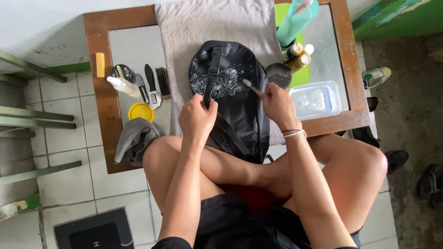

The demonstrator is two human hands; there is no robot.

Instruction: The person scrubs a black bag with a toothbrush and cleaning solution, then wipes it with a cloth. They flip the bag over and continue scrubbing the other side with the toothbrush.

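A black bag [233,99] lies on a grey towel [194,32] over a low wooden table [99,92]. White foam covers the bag's upper part. My left hand [196,117] grips the bag's strap and front near its lower left. My right hand [277,103] holds a small brush [250,85] whose head touches the foamy patch. Bracelets sit on my right wrist.
Left of the towel lie a yellow bar [100,64], a round tin [122,72], a white squeeze bottle [122,85], two brushes [157,83], a yellow lid [141,112] and a grey cloth [134,138]. On the right are a clear tub [316,99], small bottles [297,56] and a teal bottle [297,20]. Shoes lie on the floor at right.
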